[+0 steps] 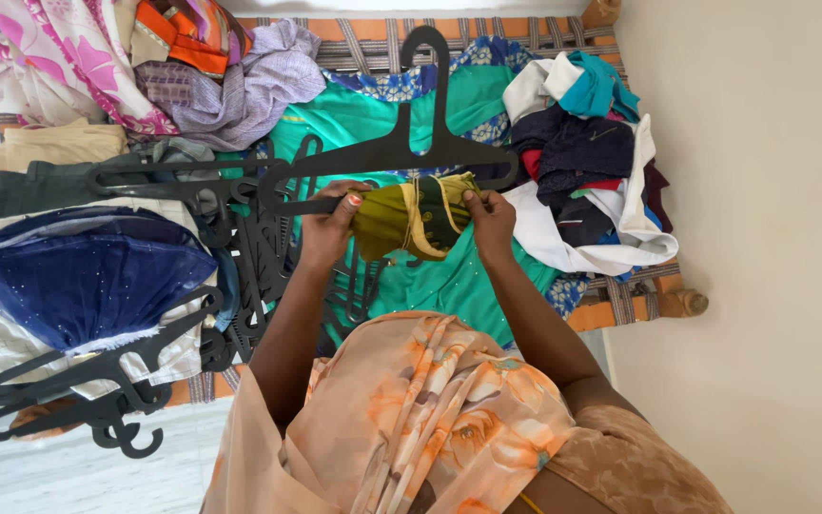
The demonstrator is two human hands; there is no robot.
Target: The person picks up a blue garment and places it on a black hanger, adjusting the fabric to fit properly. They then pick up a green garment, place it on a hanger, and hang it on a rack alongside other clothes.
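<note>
bed (525,46): woven cot, clothes heaped, teal cloth (449,276) mid | hanger (401,152): black, bar left-right, hook pointing away, resting over bundle | bundle (416,214): olive-yellow folded cloth, long axis left-right, between both hands | left hand (327,228) and right hand (489,217): each pinching one bundle end, equally near

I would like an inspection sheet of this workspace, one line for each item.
Surface: woven-strap cot with wooden frame, mostly covered.
Job's things: olive-green folded garment with yellow trim under a black plastic hanger.
Clutter: teal cloth, mixed clothes pile, navy sequinned skirt, spare black hangers.
Grips: left hand and right hand both hold the garment.
Cables: nothing seen.
Surroundings: cream wall, pale floor.
</note>
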